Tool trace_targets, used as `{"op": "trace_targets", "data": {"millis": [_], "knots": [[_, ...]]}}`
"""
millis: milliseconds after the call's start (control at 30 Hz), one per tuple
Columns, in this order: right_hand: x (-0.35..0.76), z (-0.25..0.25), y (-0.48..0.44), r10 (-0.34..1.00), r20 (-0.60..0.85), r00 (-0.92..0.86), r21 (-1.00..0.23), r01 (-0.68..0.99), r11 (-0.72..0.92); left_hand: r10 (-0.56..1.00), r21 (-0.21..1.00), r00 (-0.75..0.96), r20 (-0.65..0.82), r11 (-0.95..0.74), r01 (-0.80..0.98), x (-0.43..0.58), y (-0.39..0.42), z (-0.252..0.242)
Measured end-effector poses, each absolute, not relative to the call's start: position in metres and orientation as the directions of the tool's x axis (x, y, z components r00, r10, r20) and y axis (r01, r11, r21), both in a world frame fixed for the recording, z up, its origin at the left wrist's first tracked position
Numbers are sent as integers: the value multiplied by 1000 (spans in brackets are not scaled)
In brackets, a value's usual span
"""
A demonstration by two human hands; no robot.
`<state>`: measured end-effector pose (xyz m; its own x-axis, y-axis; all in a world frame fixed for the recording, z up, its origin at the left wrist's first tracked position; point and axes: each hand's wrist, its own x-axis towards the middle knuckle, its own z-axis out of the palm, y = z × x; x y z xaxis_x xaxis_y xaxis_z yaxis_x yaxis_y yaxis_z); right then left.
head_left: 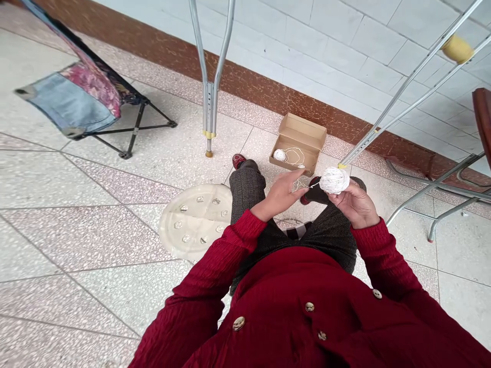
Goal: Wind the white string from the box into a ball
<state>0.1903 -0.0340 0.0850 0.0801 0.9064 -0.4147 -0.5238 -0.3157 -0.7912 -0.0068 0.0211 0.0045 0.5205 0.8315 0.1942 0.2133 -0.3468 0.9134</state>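
Right hand (355, 205) cups a ball of white string (334, 180) above the knees; the half-open left hand (280, 195) reaches a strand (315, 184) leading off it.
Whether the left fingers grip is unclear; the strand's far end is lost near a smaller ball (280, 155) in an open cardboard box (298, 143), upper centre.

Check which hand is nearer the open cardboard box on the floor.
Left hand is nearer, just below the open cardboard box on the person's side. The right hand, gripping a white yarn ball, is farther off, below and to the box's right.
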Motion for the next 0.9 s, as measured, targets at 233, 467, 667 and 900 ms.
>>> {"op": "trace_targets", "data": {"millis": [233,467,667,900], "knots": [[197,85,-32,945,-323,53,-877,-392,-278,755,995,649,101,-88,-52,15,4,26],[193,83,-29,907,-405,112,-812,-501,-300,745,1000,667,-5,5,1,-6,0,17],[190,86,-25,896,-431,108,-753,-591,-291,760,991,649,-32,110,-80,-15,0,29],[193,74,-16,875,-481,50,-690,-638,-342,695,948,715,-78,274,-164,-18,-7,35]]}}
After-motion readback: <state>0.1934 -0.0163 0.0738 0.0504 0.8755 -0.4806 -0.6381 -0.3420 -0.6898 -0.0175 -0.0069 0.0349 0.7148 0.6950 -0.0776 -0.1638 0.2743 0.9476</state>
